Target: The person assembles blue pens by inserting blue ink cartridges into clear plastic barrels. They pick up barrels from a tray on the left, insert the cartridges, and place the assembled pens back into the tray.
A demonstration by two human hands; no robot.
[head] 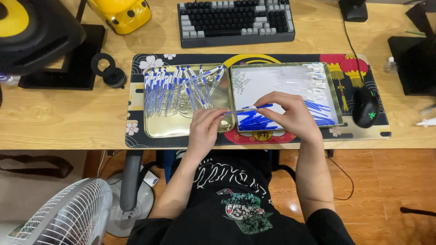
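Both hands meet over the desk mat (136,97), which serves as my reference landmark. My left hand (204,129) is curled closed, its fingertips pinching the clear end of a blue pen (249,109). My right hand (290,115) is closed too, gripping the blue end of the same pen between thumb and fingers. The pen lies nearly level, above the seam where two trays sit side by side on the mat.

On the mat's left half sits a gold metal tray (159,129) filled with a row of assembled pens (177,88). On the mat's right half sits a white-lined tray (254,81) containing loose blue refills (252,121), clear barrels (309,77) and small clear parts (240,81).

A black mouse (366,106) rests on the mat's right end. Beyond the mat's far edge stands a grey-and-black keyboard (236,20). Left of the mat stands a black speaker (36,36) on the wooden desk (68,115). Below the mat's near edge, a white fan (68,215) stands on the floor (386,181).
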